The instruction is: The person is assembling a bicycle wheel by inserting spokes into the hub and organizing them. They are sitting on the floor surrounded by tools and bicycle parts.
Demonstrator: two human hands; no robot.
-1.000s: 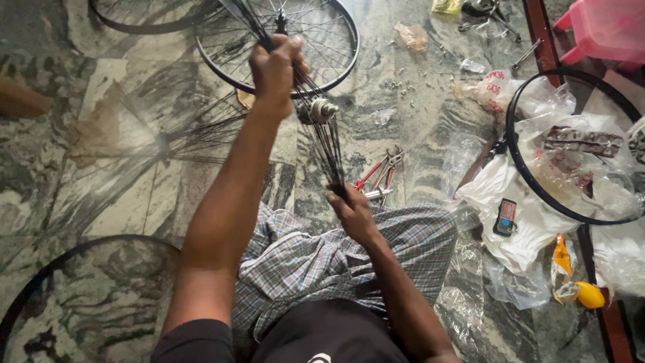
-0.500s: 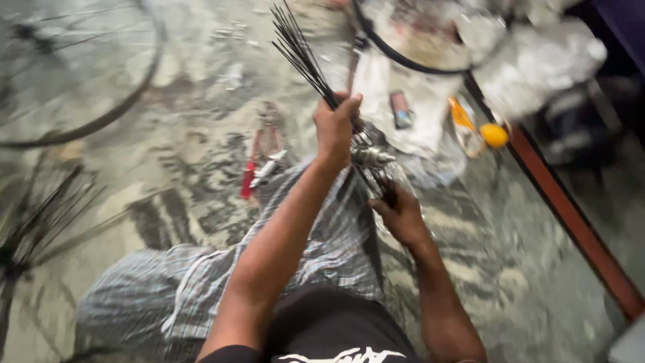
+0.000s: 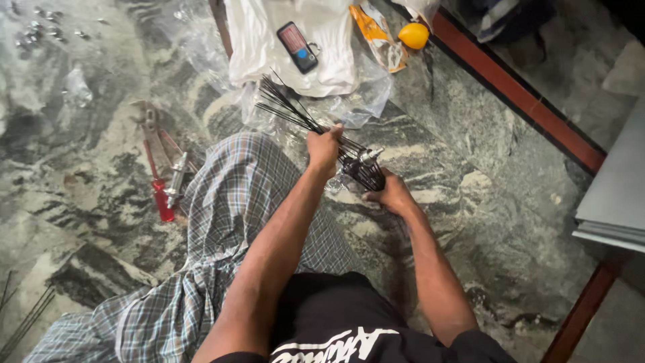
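Although much of the marble floor [image 3: 510, 202] shows bare, the person sits on it with a checked cloth [image 3: 222, 222] over the legs, and the work sits just above the knee. Beyond it lie a white plastic bag [image 3: 269, 40] with a small phone [image 3: 297, 47] on top, an orange wrapper [image 3: 376, 40] and a yellow ball-like thing [image 3: 413, 35]; to the left, well apart, are red-handled pliers [image 3: 160, 181].

Between the two hands runs a bundle of spokes [image 3: 285, 107] — thin black wires fanning out toward the bag at the far end and gathered at the near end around a metal hub [image 3: 366, 161]. The left hand [image 3: 324, 149] is closed in a fist round the middle of the bundle; the right hand [image 3: 388, 196] is curled under the hub end, though how tightly it grips I cannot quite tell, since the spokes hide the fingers.

By my judgement the spokes are light and springy singly, stiff enough together, and slippery — loose ones would slide out of a slack grip. The hub is likely the heavy part, so the load sits at the right hand. Holding near the hub and again mid-bundle, as here, seems the sound grip — the fanned tips would only splay and prick.
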